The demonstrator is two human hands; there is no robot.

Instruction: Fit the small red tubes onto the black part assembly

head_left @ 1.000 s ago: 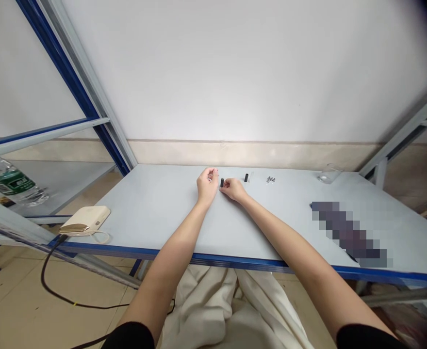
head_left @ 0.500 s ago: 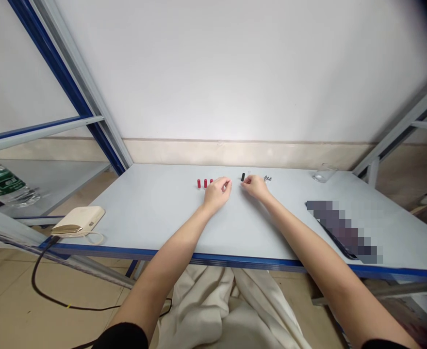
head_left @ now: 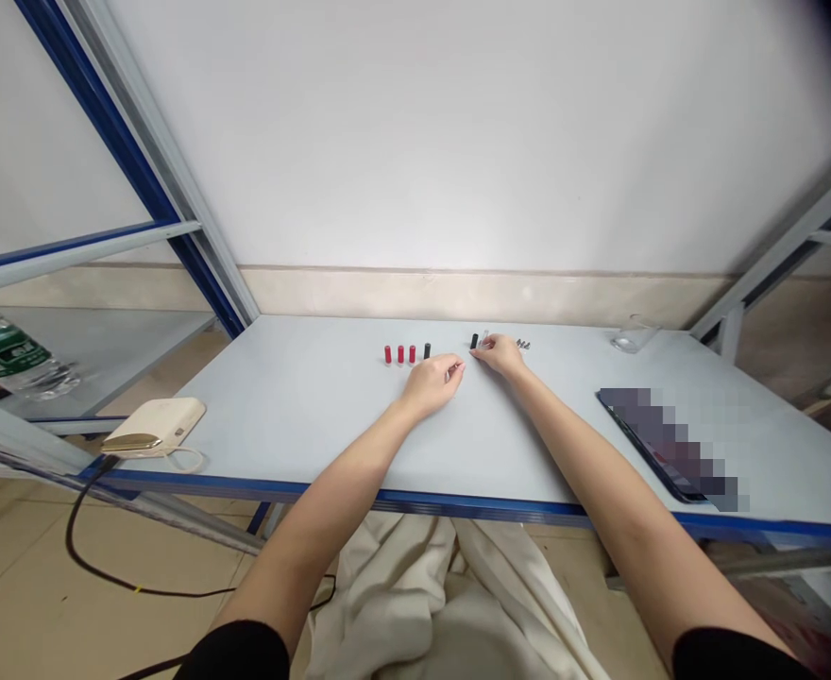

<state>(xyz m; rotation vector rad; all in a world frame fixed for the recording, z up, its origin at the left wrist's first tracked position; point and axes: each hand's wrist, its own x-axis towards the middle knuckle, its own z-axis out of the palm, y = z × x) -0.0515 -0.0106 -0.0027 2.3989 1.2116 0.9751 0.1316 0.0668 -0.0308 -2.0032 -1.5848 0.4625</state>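
Three small red cylinders [head_left: 400,354] stand upright in a row on the grey-white table [head_left: 302,406]. A black cylinder [head_left: 427,350] closes the right end of that row. Just in front of it is my left hand [head_left: 433,382], its fingers pinched together; what they hold, if anything, is too small to make out. My right hand [head_left: 500,354] is closed beside a second upright black cylinder [head_left: 474,341] and a small clear piece [head_left: 485,336]. Its fingertips are pressed together low by the tabletop, and their contents are hidden. Several small dark-and-shiny pieces [head_left: 523,345] lie right of this hand.
A clear glass [head_left: 634,336] lies at the back right. Nearer the right front edge is a phone [head_left: 660,449], partly pixelated. At the left edge sits a cream-coloured box with a strap [head_left: 157,427], beside a black cable. A water bottle [head_left: 15,354] shows far left.
My left hand has moved right and slightly toward me, uncovering the black cylinder at the row's end. My right hand has shifted slightly, staying by the other black cylinder.
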